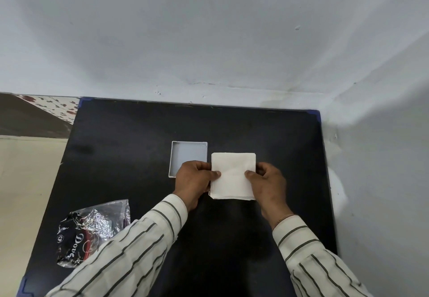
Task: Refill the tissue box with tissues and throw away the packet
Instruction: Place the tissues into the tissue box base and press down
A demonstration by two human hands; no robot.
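Grey walls meet in a corner behind the black table [139, 138], which fills the middle of your view. Both your forearms, in striped sleeves [130, 245], reach forward over the table. Your left hand [193, 181] is turned with its back up and closes on the left edge of the stack of tissues [233, 176], the thumb lying on top of the stack. Your right hand [269, 180] grips the right edge in the same way, thumb on top and the other fingers curled under or behind it. So the stack sits between your two hands, flat and square to you. The tissue box [189, 155], open and pale, lies on the table just to the left of the stack and partly behind your left hand. The crumpled packet [92, 231] lies well apart, near the left front of the table, partly under your left sleeve.
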